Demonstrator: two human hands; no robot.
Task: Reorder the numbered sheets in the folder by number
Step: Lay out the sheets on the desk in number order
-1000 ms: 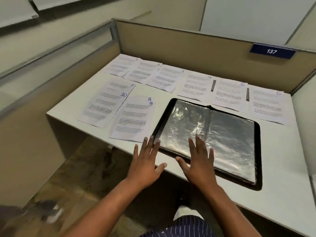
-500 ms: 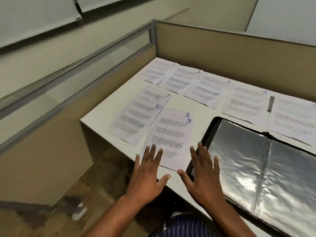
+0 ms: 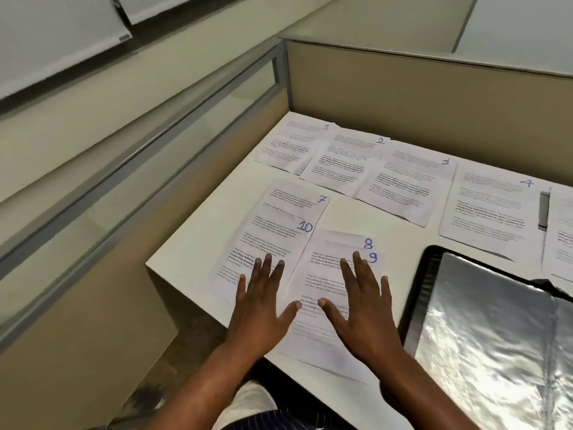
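The left hand (image 3: 260, 305) is spread flat, fingers straight, over the white printed sheet marked 10 (image 3: 266, 240). The right hand (image 3: 362, 305) is spread the same way, gripping nothing, over the sheet marked 9 (image 3: 322, 283), probably to separate the overlapped pages. Sheet 10 covers sheet 7 (image 3: 294, 197) and sheet 9 covers sheet 8 (image 3: 341, 240), while the row of sheets 1 to 4 (image 3: 403, 181) lines the back of the pale desk (image 3: 217, 237) and the open black folder with clear plastic sleeves (image 3: 423, 268) lies just to the right.

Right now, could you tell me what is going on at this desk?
A person is sorting numbered sheets laid out on the desk. The left hand, fingers straight, is over the pile of 7 and 10; the right hand is over the pile of 8 and 9. The open folder lies to their right.
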